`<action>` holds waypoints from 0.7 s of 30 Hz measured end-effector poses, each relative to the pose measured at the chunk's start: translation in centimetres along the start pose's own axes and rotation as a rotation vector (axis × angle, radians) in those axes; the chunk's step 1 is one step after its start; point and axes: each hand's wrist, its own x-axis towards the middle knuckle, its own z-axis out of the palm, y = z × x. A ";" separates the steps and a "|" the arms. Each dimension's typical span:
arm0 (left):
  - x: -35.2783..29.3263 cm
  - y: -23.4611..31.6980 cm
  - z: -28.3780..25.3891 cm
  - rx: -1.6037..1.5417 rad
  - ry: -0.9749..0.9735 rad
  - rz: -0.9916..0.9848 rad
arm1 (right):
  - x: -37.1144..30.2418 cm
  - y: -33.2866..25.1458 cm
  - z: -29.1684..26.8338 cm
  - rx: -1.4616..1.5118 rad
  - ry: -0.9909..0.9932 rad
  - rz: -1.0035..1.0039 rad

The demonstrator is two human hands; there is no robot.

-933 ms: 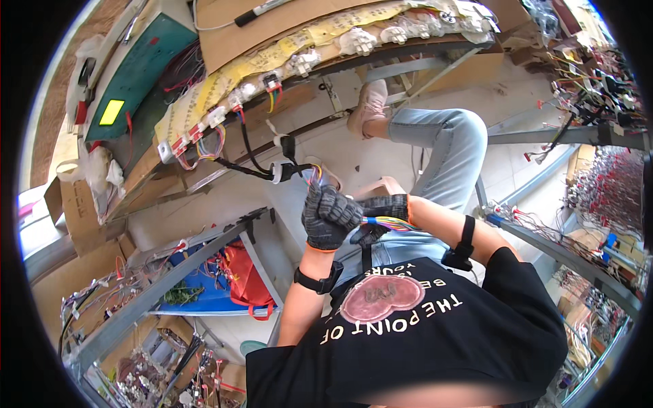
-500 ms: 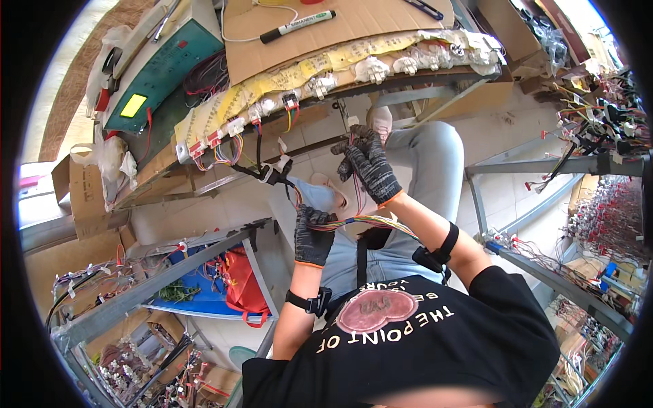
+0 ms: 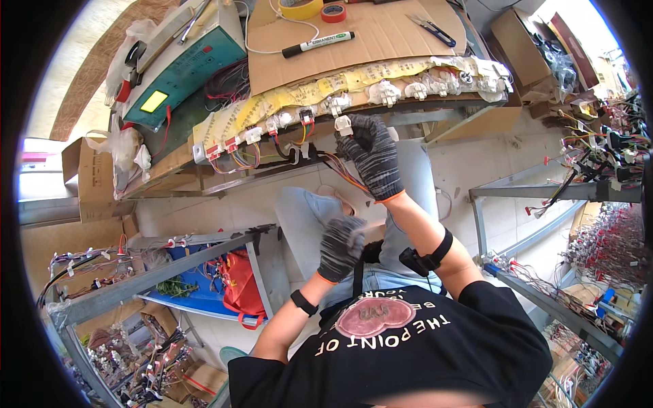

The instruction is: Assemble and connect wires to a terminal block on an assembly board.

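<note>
The desk [image 3: 170, 170] carries one sheet of cardboard [image 3: 381, 41], and along the desk's front edge runs one row of white connectors [image 3: 388, 92] with coloured wires. On the cardboard lie one black marker [image 3: 318, 45], one pair of snips [image 3: 430, 30] and two tape rolls [image 3: 333, 12]. The gloved right hand [image 3: 373, 153] reaches that front edge, fingers closed on one white connector [image 3: 343, 125]. Below the desk, the gloved left hand [image 3: 340, 246] is blurred; whether its fingers grip anything cannot be told.

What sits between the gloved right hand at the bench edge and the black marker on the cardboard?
In the head view, between the right hand and the black marker lie white connectors and yellowish paper labels along the bench edge, then bare cardboard.
</note>
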 end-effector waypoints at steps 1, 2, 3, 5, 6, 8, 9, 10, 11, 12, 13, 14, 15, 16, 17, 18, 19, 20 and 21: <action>0.2 0.2 0.3 0.004 0.005 -0.002 | 0.0 -0.1 0.2 -0.072 -0.018 -0.002; 0.6 0.6 1.1 0.087 -0.015 0.274 | 0.0 -0.2 0.3 -0.144 -0.035 -0.004; 1.0 1.0 1.8 0.173 -0.034 0.545 | 0.2 0.2 0.5 -0.089 -0.025 -0.002; 2.9 1.7 2.6 0.062 -0.101 0.610 | 0.5 -0.2 1.0 -0.035 -0.012 0.046; 3.7 2.0 3.2 -0.056 -0.171 0.676 | 0.6 -0.3 1.1 0.017 0.008 0.097; 4.1 2.0 4.2 -0.112 -0.239 0.583 | 0.7 -0.5 1.5 -0.007 0.012 0.079; 5.3 2.4 4.0 -0.053 -0.310 0.539 | 0.7 -0.5 1.6 -0.035 0.022 0.066; 6.5 3.6 4.3 0.003 -0.384 0.501 | 0.8 -0.8 1.6 -0.034 0.024 0.065; 7.5 4.5 4.3 0.060 -0.458 0.462 | 1.2 -1.1 1.6 -0.001 0.018 0.105; 8.3 5.7 4.4 0.118 -0.535 0.431 | 1.7 -1.3 1.3 0.034 0.018 0.141; 8.3 5.7 3.3 0.176 -0.612 0.400 | 2.1 -0.8 1.1 -0.040 0.036 0.073; 9.0 6.5 3.2 0.234 -0.690 0.370 | 2.5 -1.0 0.3 -0.039 0.051 0.069; 7.6 4.5 -0.5 0.290 -0.774 0.338 | 2.4 -2.1 -0.7 -0.340 0.031 -0.189; 11.3 7.8 2.7 0.344 -0.854 0.290 | 1.9 -3.0 -0.9 -0.639 -0.007 -0.440; 12.0 7.7 2.2 0.399 -0.934 0.244 | 0.9 -4.4 -2.0 -0.640 -0.075 -0.404; 12.2 8.2 2.2 0.451 -1.020 0.213 | -2.1 -9.8 -3.2 -1.029 -0.278 -0.268; 8.4 4.7 3.8 0.335 -0.279 0.230 | -4.4 -9.5 -5.9 -1.036 -0.244 -0.254; 8.7 2.4 2.5 -0.508 -0.547 -0.146 | -6.5 -7.7 -8.5 -0.854 -0.845 -0.181; 10.8 5.0 -1.9 -0.115 -0.503 -0.024 | -8.5 -6.6 -10.9 -0.612 -1.398 -0.081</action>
